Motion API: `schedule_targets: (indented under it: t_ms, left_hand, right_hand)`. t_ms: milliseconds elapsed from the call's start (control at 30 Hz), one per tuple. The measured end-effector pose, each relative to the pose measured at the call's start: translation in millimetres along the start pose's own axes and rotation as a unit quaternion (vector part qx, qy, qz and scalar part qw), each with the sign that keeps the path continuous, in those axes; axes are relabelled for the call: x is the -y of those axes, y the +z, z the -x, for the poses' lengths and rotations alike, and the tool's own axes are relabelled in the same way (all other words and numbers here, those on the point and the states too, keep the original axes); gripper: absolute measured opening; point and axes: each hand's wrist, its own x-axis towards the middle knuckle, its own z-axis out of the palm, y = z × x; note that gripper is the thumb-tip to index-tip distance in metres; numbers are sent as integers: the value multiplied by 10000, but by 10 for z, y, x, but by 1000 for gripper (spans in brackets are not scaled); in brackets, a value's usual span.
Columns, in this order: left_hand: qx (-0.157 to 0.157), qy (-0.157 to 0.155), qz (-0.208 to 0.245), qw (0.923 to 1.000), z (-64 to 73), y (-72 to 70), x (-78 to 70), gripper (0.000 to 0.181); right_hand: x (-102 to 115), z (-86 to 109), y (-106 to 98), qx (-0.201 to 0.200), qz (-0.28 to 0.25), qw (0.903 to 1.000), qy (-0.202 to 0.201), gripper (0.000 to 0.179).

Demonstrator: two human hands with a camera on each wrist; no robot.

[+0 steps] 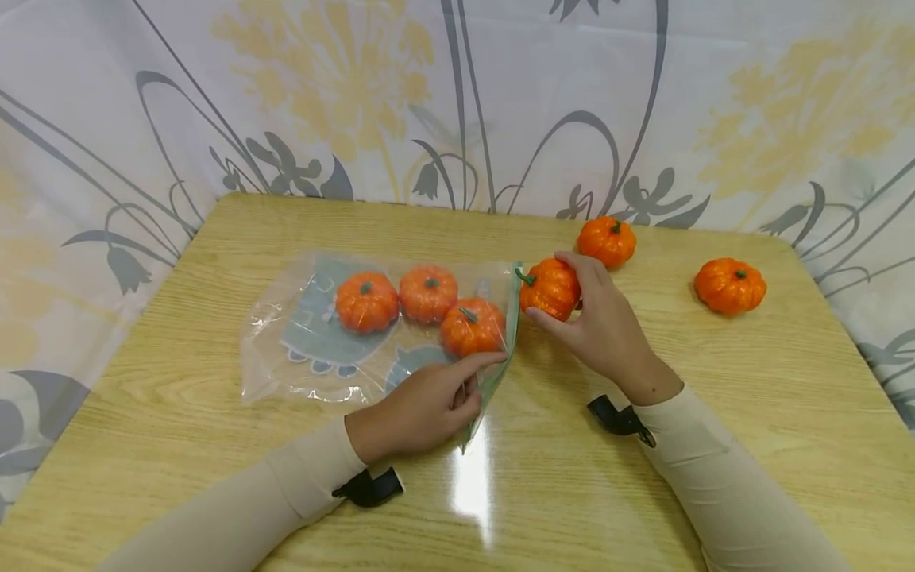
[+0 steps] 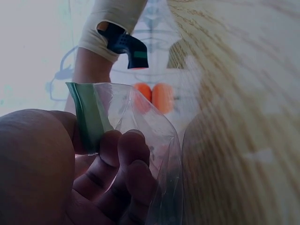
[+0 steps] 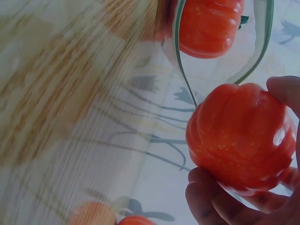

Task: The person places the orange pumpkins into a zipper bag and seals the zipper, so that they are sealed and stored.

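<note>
A clear plastic zip bag (image 1: 272, 349) with a green-edged mouth lies on the table, its mouth facing right. Inside it sit an orange pumpkin (image 1: 366, 303), a second pumpkin (image 1: 428, 294) and a third pumpkin (image 1: 472, 328) nearest the mouth. My left hand (image 1: 422, 409) pinches the bag's green edge (image 2: 89, 117) between thumb and fingers. With its fingers and thumb around it, my right hand (image 1: 604, 326) grips another pumpkin (image 3: 241, 138) at the bag's mouth, stem pointing left. In the right wrist view the mouth gapes apart beside this pumpkin.
Behind the right hand a loose pumpkin (image 1: 606, 241) sits near the table's back edge. Another pumpkin (image 1: 730, 286) stands farther right. A floral-patterned cloth (image 1: 400, 103) hangs behind the wooden table (image 1: 572, 492).
</note>
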Motion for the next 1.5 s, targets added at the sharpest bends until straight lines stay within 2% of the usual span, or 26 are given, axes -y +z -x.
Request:
schedule_targets:
  t_ms: [200, 633, 800, 967, 1100, 1233, 1367, 1500]
  left_hand:
    - [45, 7, 37, 10000, -11, -4, -6, 54]
    - [-82, 198, 7, 9998, -9, -5, 2, 54]
    - [-197, 268, 8, 9994, -10, -13, -8, 55]
    - [-168, 220, 68, 9996, -5, -11, -15, 55]
    - [-232, 238, -1, 9994, -5, -10, -15, 55]
    - [-249, 214, 19, 9995, -7, -6, -13, 54]
    - [-189, 148, 57, 9997, -5, 5, -5, 54]
    - [-260, 187, 57, 9995, 0, 5, -7, 54]
  right_hand:
    - [18, -2, -26, 110, -2, 9998, 185, 78]
    - [38, -2, -12, -6, -255, 9997, -14, 77]
    - [61, -5, -13, 87, -535, 9985, -109, 76]
    - [57, -3, 1, 192, -657, 9976, -97, 77]
    - [75, 1, -2, 172, -944, 9954, -16, 76]
    - [120, 13, -4, 315, -1278, 9912, 128, 72]
    - [156, 39, -2, 495, -1385, 9888, 252, 71]
    - [172, 38, 2, 601, -1481, 9868, 267, 72]
